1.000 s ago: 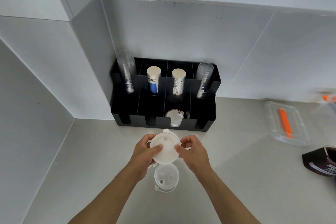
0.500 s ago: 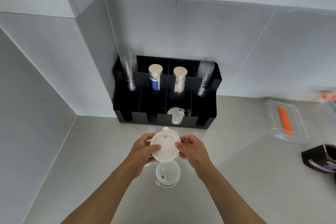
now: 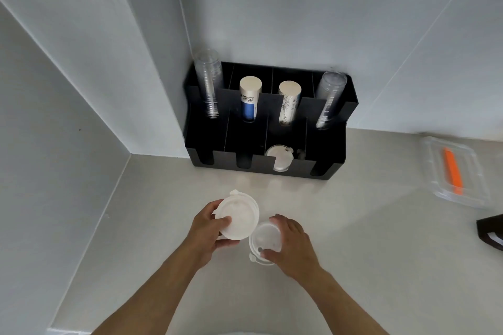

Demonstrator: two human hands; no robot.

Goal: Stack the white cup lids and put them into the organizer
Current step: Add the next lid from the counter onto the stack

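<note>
My left hand (image 3: 208, 234) holds a stack of white cup lids (image 3: 239, 216) above the counter, thumb on the top lid. Just to its right, a single white lid (image 3: 265, 238) lies on the counter, and my right hand (image 3: 292, 245) grips it by its right and near rim. The black organizer (image 3: 330, 166) stands against the back wall. White lids (image 3: 279, 158) lean in its front compartment third from the left.
The organizer's rear slots hold clear cup stacks (image 3: 209, 81) (image 3: 329, 98) and two paper cup stacks (image 3: 249, 100) (image 3: 288, 102). A clear tray with an orange tool (image 3: 453, 171) sits at right, a dark package (image 3: 491, 231) at the right edge. Walls close in left and behind.
My right hand has left the stack and dropped onto the single lid on the counter. My left hand has shifted the stack slightly left. The camera has moved closer.
</note>
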